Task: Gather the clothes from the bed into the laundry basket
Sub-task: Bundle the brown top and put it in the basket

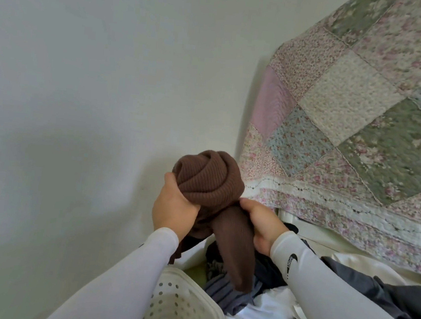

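Left hand [174, 207], right hand [262, 224] both grasping bunched brown knit [209, 182] above laundry basket [190, 309]; grey, white clothes [264, 308] already inside; bed beside basket looks cleared

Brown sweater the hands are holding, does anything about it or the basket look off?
Nothing looks damaged. The brown sweater is bunched in a ball, gripped by the left hand and right hand, one part dangling onto the clothes pile. The white laundry basket sits below, clothes heaped loosely beside it.
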Tool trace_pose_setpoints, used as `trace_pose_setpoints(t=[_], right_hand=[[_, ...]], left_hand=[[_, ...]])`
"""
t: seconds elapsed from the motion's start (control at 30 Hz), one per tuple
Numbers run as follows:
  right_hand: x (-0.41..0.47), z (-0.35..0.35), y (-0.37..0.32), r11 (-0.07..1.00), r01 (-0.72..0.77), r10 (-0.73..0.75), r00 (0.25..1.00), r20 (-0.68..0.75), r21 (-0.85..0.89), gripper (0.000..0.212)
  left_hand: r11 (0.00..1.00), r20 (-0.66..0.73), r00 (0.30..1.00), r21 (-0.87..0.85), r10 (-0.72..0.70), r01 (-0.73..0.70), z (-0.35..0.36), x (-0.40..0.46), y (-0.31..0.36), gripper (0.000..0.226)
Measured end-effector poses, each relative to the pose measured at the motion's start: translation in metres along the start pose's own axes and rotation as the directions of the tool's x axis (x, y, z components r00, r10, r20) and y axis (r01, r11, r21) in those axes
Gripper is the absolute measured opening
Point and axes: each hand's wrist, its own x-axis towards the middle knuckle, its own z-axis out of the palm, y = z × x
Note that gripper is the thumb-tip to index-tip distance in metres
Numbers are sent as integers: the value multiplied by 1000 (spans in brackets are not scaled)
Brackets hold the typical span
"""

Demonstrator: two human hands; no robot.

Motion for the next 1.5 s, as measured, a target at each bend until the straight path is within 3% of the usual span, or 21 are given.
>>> trace_pose_setpoints(t=[0.2,0.33,0.47,0.6,0.7,0.8,0.93,1.07,1.23,1.5], right_hand=[[-9,22,7,960,-19,-18,991,129,278,34],[-13,52,17,978,27,-70,976,205,206,39],[-15,86,32,985,116,-153,932,328,131,56],[-12,109,53,985,139,-165,932,322,102,87],[-9,127,71,985,131,-159,941,297,114,77],[-4,134,89,993,20,-53,959,277,119,78],[-5,145,124,983,-126,76,942,328,135,66],[-7,155,159,957,-269,208,899,386,111,54],[2,152,201,936,-351,338,865,370,-36,35],[17,150,270,846,-489,533,795,289,-215,35]], left_hand=[[995,1,996,45,-84,84,-12,-2,-11,42],[986,26,990,91,-142,139,-23,-3,-16,56],[974,50,996,215,-80,68,-40,-10,-23,55],[916,173,984,385,44,-108,-61,-17,-37,52],[885,317,947,425,51,-190,-85,-18,-54,63],[871,464,886,440,-10,-220,-110,-17,-69,76],[801,456,890,539,-16,-261,-128,-23,-90,68],[895,546,812,441,-206,-69,-136,-32,-121,45],[883,592,767,464,-249,-71,-131,-53,-163,46],[837,638,624,545,-452,49,-119,-82,-225,49]])
